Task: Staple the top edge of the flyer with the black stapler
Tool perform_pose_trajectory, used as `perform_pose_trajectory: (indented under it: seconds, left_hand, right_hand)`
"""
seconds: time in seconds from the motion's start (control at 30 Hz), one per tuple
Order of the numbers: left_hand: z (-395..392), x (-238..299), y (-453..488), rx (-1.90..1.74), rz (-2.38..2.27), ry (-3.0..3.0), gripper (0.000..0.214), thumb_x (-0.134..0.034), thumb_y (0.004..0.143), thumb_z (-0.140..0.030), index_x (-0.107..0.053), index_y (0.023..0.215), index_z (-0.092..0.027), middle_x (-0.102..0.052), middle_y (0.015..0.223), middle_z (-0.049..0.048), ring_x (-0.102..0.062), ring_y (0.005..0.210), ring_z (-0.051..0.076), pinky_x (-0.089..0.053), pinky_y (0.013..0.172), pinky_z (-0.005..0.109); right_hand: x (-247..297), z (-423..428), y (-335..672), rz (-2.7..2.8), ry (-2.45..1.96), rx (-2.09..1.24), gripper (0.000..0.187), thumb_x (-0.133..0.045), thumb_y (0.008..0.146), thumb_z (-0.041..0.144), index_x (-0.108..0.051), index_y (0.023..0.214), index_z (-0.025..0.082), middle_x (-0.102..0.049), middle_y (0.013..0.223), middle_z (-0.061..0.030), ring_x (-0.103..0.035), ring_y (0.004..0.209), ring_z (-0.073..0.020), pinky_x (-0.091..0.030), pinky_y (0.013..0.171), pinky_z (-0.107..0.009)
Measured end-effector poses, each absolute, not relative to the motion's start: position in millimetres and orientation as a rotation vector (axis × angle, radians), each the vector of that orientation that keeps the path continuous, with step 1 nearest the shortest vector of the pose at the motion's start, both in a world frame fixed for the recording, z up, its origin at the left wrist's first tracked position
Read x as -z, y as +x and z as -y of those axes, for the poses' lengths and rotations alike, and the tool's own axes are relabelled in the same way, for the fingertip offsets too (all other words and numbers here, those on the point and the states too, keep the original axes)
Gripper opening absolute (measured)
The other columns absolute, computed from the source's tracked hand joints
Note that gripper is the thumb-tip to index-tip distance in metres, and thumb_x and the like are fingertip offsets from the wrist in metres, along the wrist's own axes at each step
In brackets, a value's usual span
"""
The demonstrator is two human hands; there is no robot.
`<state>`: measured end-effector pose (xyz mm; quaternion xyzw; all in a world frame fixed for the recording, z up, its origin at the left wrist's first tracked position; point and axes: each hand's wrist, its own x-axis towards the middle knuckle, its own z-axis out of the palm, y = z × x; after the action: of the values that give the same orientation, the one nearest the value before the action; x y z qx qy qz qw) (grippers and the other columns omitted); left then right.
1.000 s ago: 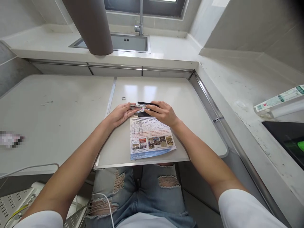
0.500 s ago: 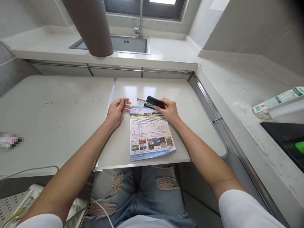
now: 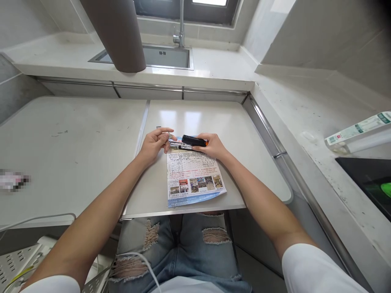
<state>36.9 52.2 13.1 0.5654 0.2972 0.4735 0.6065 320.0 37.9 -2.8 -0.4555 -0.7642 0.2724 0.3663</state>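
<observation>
Lower center of frame: one printed sheet (image 3: 195, 175), flat on one white table (image 3: 220, 118). Just above it, mid-frame: one black stapler (image 3: 194, 141) over the sheet's top part, long axis roughly left-right, metal end pointing left toward the left fingers. Right hand (image 3: 213, 145) nearer, fingers closed round its right end. Left hand (image 3: 154, 142) just left of the metal end, fingers bent, small pale bit at tips; can't tell if pinched. Two hands. Beyond left hand: one small metal piece (image 3: 158, 127). Upper center: one sink (image 3: 174, 57), one faucet (image 3: 181, 38).
</observation>
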Motion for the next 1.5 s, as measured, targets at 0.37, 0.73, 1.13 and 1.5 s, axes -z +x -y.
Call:
perform_pose_trajectory:
  seconds: [0.37,0.73,1.13,1.5]
  left_hand:
    - [-37.1,-16.3,41.8,-0.805,-0.732,1.597,0.034,-0.095,0.071,-0.042,-0.084,0.090,-0.016,-0.073,0.065,0.0070,-0.067,0.056,0.018,-0.053,0.052,0.029]
    - [-37.7,-20.5,38.5,-0.730,-0.616,1.584,0.042,-0.091,0.078,-0.044,-0.071,0.104,-0.019,-0.078,0.081,0.0084,-0.078,0.078,0.024,-0.057,0.061,0.028]
    - [-78.3,1.7,6.3,-1.222,-1.489,2.054,0.025,-0.066,0.097,-0.042,-0.072,0.108,-0.020,-0.076,0.108,0.0114,-0.072,0.098,0.025,-0.055,0.096,0.039]
    - [-89.9,20.7,6.3,-0.689,-1.576,2.329,0.045,-0.053,0.101,-0.039,-0.063,0.141,-0.023,-0.053,0.159,0.0162,-0.041,0.152,0.038,-0.021,0.126,0.060]
  right_hand:
    - [-3.8,-10.2,283.5,2.395,-0.689,0.063,0.019,-0.065,0.104,0.037,-0.073,0.121,0.040,-0.070,0.115,-0.0015,-0.060,0.102,-0.0221,-0.048,0.092,-0.041]
    - [-3.8,-11.7,285.1,2.339,-0.738,0.112,0.025,-0.051,0.108,0.024,-0.074,0.114,0.033,-0.074,0.120,-0.0027,-0.063,0.102,-0.0233,-0.050,0.091,-0.045]
    - [7.8,-63.9,377.8,1.575,-1.535,0.013,0.014,-0.063,0.094,0.028,-0.074,0.087,0.022,-0.071,0.099,-0.0109,-0.061,0.094,-0.0316,-0.048,0.099,-0.057]
    - [36.6,-82.4,399.2,1.525,-1.825,-0.122,0.024,-0.063,0.082,0.020,-0.082,0.097,0.016,-0.075,0.106,-0.0149,-0.065,0.101,-0.0321,-0.050,0.106,-0.052]
